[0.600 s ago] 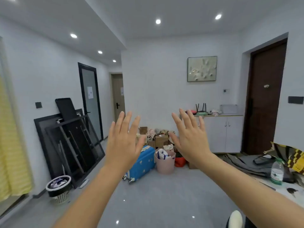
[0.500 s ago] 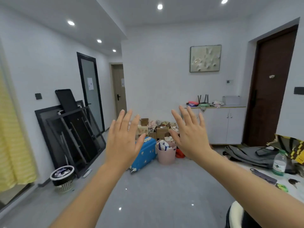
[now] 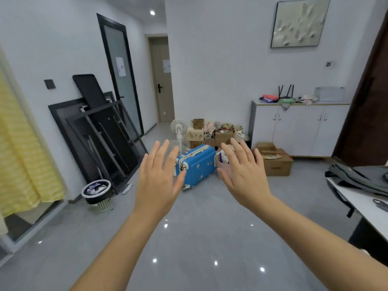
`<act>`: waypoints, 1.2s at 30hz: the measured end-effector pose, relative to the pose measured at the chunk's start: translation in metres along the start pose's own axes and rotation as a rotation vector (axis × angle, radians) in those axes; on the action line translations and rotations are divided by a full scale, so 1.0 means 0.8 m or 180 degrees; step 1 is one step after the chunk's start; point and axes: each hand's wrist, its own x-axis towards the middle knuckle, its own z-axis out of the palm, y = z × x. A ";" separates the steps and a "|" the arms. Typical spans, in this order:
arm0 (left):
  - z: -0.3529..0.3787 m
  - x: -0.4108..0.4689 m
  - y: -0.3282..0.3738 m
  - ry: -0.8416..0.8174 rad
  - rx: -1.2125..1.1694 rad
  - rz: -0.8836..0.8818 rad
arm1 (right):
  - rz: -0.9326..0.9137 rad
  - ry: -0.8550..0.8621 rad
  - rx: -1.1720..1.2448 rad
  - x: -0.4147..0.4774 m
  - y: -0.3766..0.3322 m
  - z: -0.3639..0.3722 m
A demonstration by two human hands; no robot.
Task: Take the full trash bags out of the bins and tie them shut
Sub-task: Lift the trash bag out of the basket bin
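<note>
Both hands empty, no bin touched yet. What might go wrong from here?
1. The black-lined bin sits close beside the leaning black frames; tugging its bag out could bump them.
2. The pink bin is tucked between the blue suitcase and a cardboard box, with contents showing above its rim; lifting that bag may spill some.

Holds left hand and right hand up, fingers straight, touching nothing. Faces a lined mesh bin by the left wall and a pink bin just beside a blue suitcase, both full.
</note>
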 end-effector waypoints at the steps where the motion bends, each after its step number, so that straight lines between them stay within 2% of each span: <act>1: 0.012 0.003 -0.021 -0.0065 -0.0019 0.0009 | -0.0002 -0.0079 0.0005 0.011 -0.014 0.019; 13: 0.167 0.051 -0.222 -0.0446 0.0057 -0.0334 | -0.0275 -0.0507 0.0367 0.162 -0.123 0.217; 28: 0.392 0.212 -0.426 -0.0698 0.0261 -0.1158 | -0.0738 -0.1049 0.0795 0.427 -0.185 0.505; 36: 0.488 0.256 -0.596 -0.0805 0.0220 -0.1225 | -0.0905 -0.1392 0.0829 0.539 -0.281 0.650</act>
